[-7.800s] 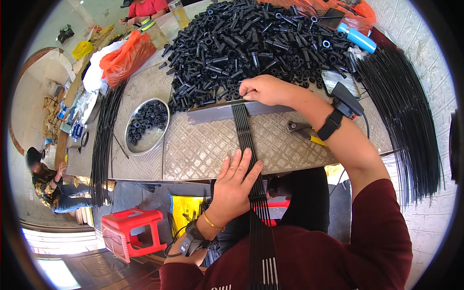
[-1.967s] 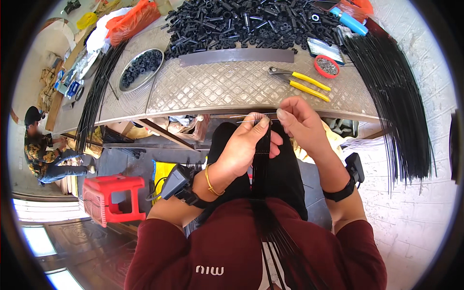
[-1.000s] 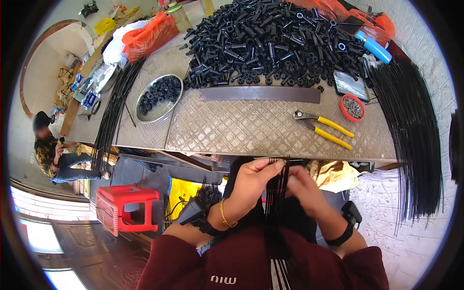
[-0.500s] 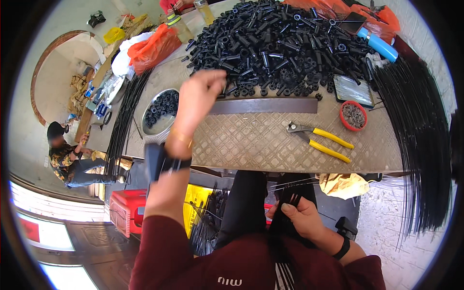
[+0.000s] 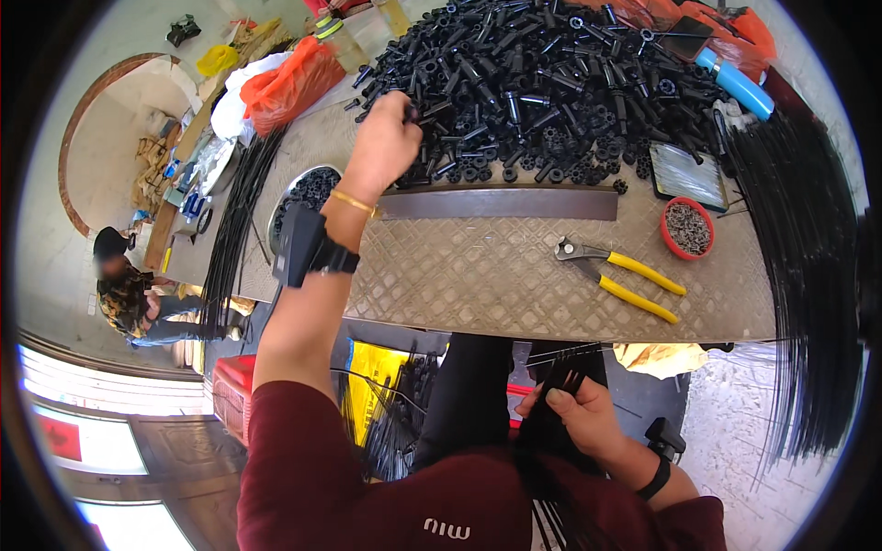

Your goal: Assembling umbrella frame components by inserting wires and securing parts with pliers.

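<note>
Across the table, my left hand [image 5: 388, 140] is at the near left edge of a large heap of black tubular plastic parts [image 5: 524, 64]. Its fingers are curled round a small black part [image 5: 411, 113], mostly hidden by the fingers. Low over my lap, my right hand [image 5: 585, 415] grips a bundle of thin black rods [image 5: 556, 381] whose tips poke out above the thumb. More of the rods' length hangs down across my shirt.
A dark flat bar [image 5: 501, 204] lies before the heap, with yellow-handled cutters [image 5: 625, 277] nearer me. At right are a red bowl of small bits [image 5: 687, 229] and long black rods [image 5: 808, 275]. A metal bowl [image 5: 275, 220] stands left. Another person [image 5: 138, 303] is far left.
My left hand has moved farther out to the heap, and its fingers now close on a small black part. My right hand keeps holding the rods. The view has shifted slightly.
</note>
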Motion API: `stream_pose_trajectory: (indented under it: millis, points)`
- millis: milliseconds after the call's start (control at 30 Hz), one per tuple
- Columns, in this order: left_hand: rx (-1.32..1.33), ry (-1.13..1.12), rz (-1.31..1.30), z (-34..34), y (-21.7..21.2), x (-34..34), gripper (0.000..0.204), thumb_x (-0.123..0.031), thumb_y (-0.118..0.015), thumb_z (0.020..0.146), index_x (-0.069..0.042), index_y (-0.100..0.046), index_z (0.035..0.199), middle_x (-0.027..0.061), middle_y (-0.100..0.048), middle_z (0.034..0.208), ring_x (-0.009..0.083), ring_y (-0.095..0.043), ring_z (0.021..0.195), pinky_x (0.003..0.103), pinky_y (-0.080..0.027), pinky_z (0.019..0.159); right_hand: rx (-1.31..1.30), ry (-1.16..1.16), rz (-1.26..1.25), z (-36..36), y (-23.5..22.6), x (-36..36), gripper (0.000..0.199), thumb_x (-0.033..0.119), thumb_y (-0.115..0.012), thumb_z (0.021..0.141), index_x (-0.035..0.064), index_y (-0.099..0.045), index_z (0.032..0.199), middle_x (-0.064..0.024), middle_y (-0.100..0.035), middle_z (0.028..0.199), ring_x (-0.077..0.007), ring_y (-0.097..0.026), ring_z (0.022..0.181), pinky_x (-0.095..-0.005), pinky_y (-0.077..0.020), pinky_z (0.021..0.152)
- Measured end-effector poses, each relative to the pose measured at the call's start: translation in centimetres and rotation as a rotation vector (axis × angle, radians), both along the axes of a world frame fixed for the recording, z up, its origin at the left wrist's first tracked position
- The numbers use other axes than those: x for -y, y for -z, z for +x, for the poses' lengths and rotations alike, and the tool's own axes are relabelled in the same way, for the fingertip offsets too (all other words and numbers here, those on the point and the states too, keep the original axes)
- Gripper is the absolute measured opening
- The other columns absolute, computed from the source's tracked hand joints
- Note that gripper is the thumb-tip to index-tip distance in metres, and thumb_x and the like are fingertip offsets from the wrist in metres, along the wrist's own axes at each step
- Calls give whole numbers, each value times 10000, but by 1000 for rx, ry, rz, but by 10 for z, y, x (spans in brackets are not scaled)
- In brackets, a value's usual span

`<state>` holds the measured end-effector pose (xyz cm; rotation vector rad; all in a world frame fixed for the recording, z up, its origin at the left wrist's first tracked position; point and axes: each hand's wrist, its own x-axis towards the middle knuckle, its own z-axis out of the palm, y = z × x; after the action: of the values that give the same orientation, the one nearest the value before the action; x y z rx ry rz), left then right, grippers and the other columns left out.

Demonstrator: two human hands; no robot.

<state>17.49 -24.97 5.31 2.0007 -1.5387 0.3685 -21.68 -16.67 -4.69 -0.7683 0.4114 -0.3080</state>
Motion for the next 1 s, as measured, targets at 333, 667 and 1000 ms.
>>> stream_pose_trajectory:
  millis: [333, 667, 1000]
  points:
    - [60, 99, 135, -17, 11, -28, 225, -195, -665, 718, -68, -663, 903, 113, -603, 850, 263, -597, 754, 370, -475, 666, -69, -81, -74, 11, -16, -16, 194, 163, -498, 936, 2, -545, 1034, -119, -636, 961, -208, -627, 912, -344, -506, 830]
    - [-1760, 210, 199, -113, -7, -143, 274, -215, -689, 784, -54, -621, 995, 85, -669, 856, 140, -616, 722, 255, -444, 591, -151, -64, -167, 26, -15, -28, 174, 185, -543, 921, 18, -572, 963, -48, -635, 825, -103, -605, 764, -243, -493, 696]
    - [-1839, 185, 272, -149, 25, -189, 288, -154, -682, 786, -36, -615, 1040, 98, -658, 909, 129, -598, 689, 244, -461, 565, -150, -126, -224, 43, -24, -31, 214, 229, -554, 916, 25, -554, 978, -99, -647, 815, -159, -635, 736, -274, -517, 679]
